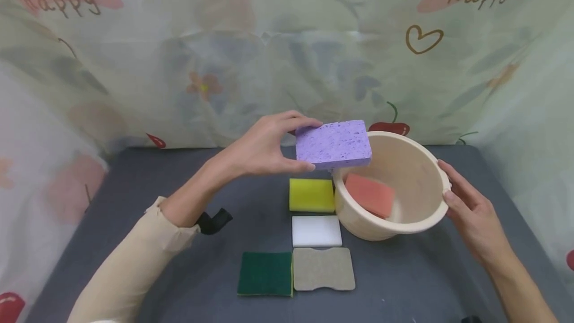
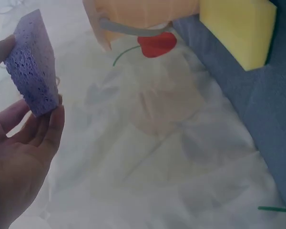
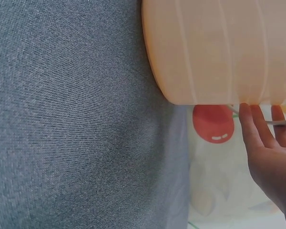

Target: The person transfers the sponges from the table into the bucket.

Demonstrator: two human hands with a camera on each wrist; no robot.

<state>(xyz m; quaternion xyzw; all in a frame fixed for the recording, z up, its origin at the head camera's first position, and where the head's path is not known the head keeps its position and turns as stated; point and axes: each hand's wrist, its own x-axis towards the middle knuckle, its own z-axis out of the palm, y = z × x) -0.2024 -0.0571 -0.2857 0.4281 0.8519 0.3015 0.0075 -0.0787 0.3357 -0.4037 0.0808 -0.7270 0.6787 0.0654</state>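
A porous purple sponge (image 1: 334, 143) is held up in my left hand (image 1: 264, 146), gripped by its left end between thumb and fingers. In the head view it overlaps the left rim of a cream plastic bucket (image 1: 414, 183). An orange-red sponge (image 1: 369, 196) lies in the bucket, against its left side. At the bucket's right rim, my right hand (image 1: 475, 218) grips the edge with the thumb on the rim and fingers on the outside. The left wrist view shows the purple sponge (image 2: 33, 64) pinched on both sides; in the right wrist view several fingertips touch the bucket wall (image 3: 214, 52).
Left of the bucket, a yellow sponge (image 1: 311, 196) and a white sponge (image 1: 316, 231) lie on the dark grey tabletop (image 1: 403, 283). Nearer me are a dark green scouring sponge (image 1: 265, 273) and a grey notched pad (image 1: 324, 269). A patterned curtain (image 1: 269, 74) hangs behind.
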